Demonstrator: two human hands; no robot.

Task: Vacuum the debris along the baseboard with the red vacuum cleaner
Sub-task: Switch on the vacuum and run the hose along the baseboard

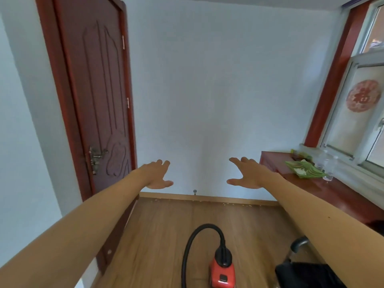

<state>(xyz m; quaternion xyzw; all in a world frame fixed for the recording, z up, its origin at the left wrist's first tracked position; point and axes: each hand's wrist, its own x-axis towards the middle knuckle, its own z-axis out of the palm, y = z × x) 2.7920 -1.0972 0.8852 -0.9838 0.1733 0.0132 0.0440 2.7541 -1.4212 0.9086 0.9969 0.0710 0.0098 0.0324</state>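
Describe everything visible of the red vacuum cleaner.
The red vacuum cleaner sits on the wood-look floor at the frame's bottom edge, partly cut off. Its red plastic-looking body bears a dark button and black connector; a black hose arches from it up, left and down. Only the floor visibly touches it.

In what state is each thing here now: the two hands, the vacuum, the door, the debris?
left hand: open, holds nothing
right hand: open, holds nothing
red vacuum cleaner: untouched by either hand
door: looks closed
debris: lies along the baseboard
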